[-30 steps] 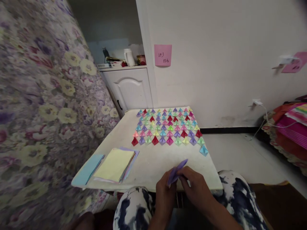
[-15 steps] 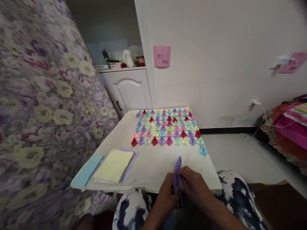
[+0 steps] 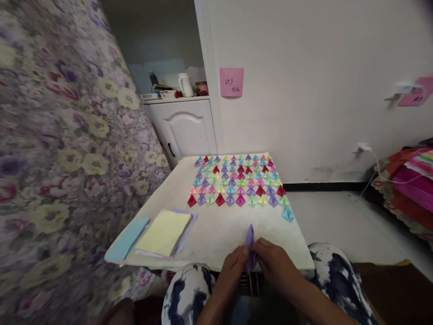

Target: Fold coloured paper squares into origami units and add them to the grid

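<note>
Purple paper piece [image 3: 250, 237]: held upright between 2 hands, over the near edge of the table [image 3: 219, 230], point up, narrow side toward the viewer. Left hand [image 3: 233, 262] gripped it low on the left, thumb against the face; right hand [image 3: 273, 261] pinched its right side with bent fingertips. Exact layering between the fingers too small to tell.

Handling, as judged: very light, thin, crisp along creases, soft across open faces. Dry and matte, so unlikely to slip; easily dented or torn by a hard squeeze. Best hold: a fingertip pinch on the doubled, creased edges, the tip left free.

Materials: rows of folded paper pieces [image 3: 240, 200] across the far part of the table, diamond-like with raised peaks, in red, purple, green, yellow, pink and blue. 1 blue folded piece [image 3: 287, 214] sat near the right edge, nearer the hands than the rows. At left, a loose stack of sheets [image 3: 165, 232], pale yellow on top, corners uneven; beside it a blue stack [image 3: 127, 239], flat and smooth. Table covering cream, dull, faintly marked. Floral curtain [image 3: 98, 126] hung at left in soft cloth.
</note>
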Demonstrator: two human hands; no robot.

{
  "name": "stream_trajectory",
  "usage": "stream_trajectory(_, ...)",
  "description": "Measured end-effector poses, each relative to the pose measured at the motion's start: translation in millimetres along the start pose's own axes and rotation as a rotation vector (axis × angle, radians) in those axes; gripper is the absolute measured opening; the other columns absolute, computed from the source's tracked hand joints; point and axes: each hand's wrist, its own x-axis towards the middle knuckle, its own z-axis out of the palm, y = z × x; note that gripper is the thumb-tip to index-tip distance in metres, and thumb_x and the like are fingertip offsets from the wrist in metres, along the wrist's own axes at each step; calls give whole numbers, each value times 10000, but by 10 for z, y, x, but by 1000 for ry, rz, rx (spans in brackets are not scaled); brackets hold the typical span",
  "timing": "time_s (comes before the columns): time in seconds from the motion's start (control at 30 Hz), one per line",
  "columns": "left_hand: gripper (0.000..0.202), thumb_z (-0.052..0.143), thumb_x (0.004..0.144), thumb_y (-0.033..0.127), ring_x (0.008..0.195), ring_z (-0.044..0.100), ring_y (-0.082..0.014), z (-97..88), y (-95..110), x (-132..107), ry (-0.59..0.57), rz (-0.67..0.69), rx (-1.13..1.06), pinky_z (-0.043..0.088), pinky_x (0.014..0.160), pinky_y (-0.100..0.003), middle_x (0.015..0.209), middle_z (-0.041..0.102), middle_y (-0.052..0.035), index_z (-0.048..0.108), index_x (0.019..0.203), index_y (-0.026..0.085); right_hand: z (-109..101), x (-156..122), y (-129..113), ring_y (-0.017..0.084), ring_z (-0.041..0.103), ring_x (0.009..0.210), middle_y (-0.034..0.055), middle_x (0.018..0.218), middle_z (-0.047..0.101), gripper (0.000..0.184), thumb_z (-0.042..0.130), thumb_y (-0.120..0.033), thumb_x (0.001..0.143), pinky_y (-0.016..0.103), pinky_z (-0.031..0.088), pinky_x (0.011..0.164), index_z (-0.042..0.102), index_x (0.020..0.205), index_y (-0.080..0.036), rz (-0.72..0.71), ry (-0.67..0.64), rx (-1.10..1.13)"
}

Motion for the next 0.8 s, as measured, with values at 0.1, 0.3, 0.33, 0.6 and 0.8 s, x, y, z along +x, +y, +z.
stream_trajectory(0.1,365,424,837,429,770,533,-202,3,-73,30,1,-16,7,408,693,-279,766,626,-26,648,831,141,13,-9,-24,148,541,767,27,832,566,235,383,-74,824,237,403,693,588,851,-186,-4,-43,-58)
stream_trajectory(0.3,236,492,774,309,703,541,-185,42,-207,73,81,-15,120,392,617,-232,683,643,-12,662,736,152,32,-19,-60,155,542,761,34,858,589,217,418,-86,809,237,376,647,596,869,-196,-39,-128,-195)
stream_trajectory(0.33,205,500,756,278,676,531,-177,52,-212,72,108,-16,153,380,595,-224,659,637,-5,654,697,156,30,-18,-67,156,541,762,30,859,592,216,426,-85,804,238,368,637,595,869,-202,-49,-135,-211)
stream_trajectory(0.6,128,467,654,125,573,465,-134,28,-184,57,265,-28,305,294,526,-213,535,517,43,559,581,175,-51,-41,-70,145,513,681,27,795,575,242,423,-33,732,238,330,579,589,801,-195,-70,-165,-250)
stream_trajectory(0.8,134,424,605,76,563,442,-121,28,-203,47,299,-31,280,291,516,-209,545,469,58,502,598,185,-81,-92,-9,139,525,679,29,809,562,275,411,-9,720,224,345,585,581,830,-194,-21,-159,-241)
